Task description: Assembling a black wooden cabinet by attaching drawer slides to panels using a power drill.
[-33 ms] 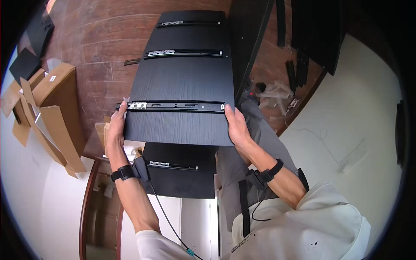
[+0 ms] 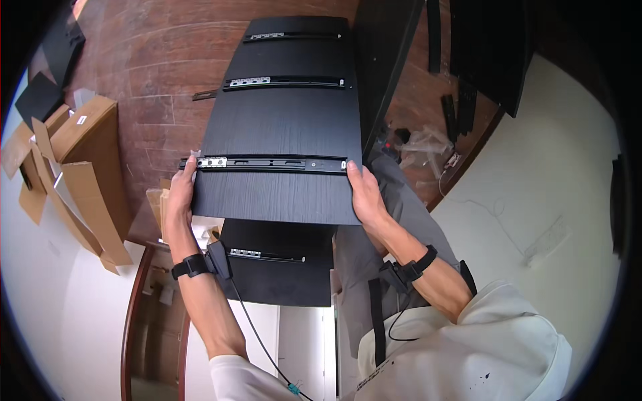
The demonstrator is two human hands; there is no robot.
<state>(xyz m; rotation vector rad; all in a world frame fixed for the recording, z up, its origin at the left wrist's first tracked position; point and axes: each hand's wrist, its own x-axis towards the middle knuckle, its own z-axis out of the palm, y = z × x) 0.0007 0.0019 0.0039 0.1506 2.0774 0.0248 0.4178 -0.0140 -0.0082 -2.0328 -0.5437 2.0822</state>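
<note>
clasping a black panel (image 2: 287, 123) by its side edges, the hands hold at eight o'clock (left (image 2: 180, 192)) and four (right (image 2: 366, 194)), thumbs by the ends of its nearest metal rail (image 2: 267, 164), other fingers mostly hidden. the panel sits near twelve o'clock in view; from it, another dark panel (image 2: 274, 284) lies at six, a cardboard box (image 2: 100, 157) at nine.

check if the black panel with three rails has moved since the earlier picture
No, the black panel shows no clear shift in any direction, judged against the open cardboard box at the picture's left.
</note>
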